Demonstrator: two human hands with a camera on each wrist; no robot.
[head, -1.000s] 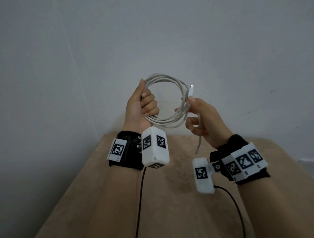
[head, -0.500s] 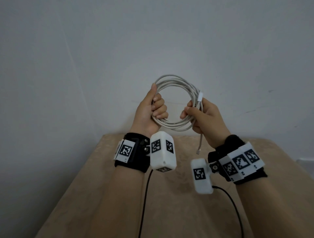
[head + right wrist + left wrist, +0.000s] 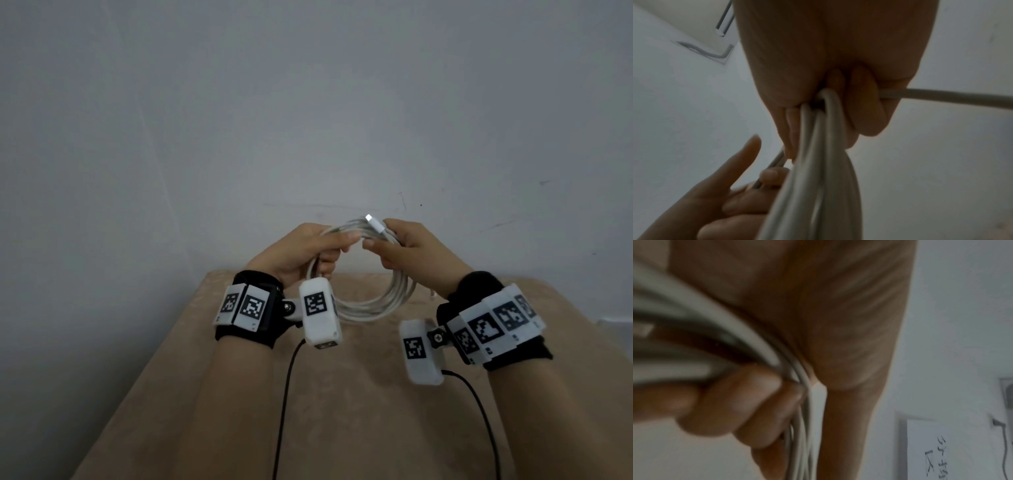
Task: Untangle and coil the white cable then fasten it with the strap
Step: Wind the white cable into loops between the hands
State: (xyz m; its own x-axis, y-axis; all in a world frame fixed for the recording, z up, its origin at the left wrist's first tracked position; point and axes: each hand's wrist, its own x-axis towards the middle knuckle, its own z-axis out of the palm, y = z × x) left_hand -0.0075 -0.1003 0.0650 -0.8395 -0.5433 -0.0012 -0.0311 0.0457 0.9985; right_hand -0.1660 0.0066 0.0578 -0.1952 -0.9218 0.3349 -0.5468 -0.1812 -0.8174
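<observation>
Behind everything, a plain pale wall [image 3: 308,102] is being seen, with a tan table [image 3: 342,428] below it. Held in the air above the far end of that table, the white cable [image 3: 376,301] is being kept as a coil of several loops, its lower arc hanging between the two wrists. Its top is being gripped from both sides: the left hand [image 3: 301,253] is being closed round the strands on the left, thumb laid along the top, and the right hand [image 3: 411,253] is being clamped on them on the right, the fingertips of the two hands nearly meeting. One connector [image 3: 373,222] is being shown pointing up beside the right hand's fingers. In the left wrist view the curled fingers [image 3: 748,402] are being seen wrapped round the bundled cable [image 3: 803,426]; in the right wrist view the cable [image 3: 818,178] is being pinched by the right hand [image 3: 828,56], with one strand running off to the right and the left hand [image 3: 725,194] close below. Compared with half a second ago, the coil is being held lower and tipped flatter, and the hands have been brought closer together along its top. Black wrist bands with white marker blocks [image 3: 318,311] are being worn on both wrists.
</observation>
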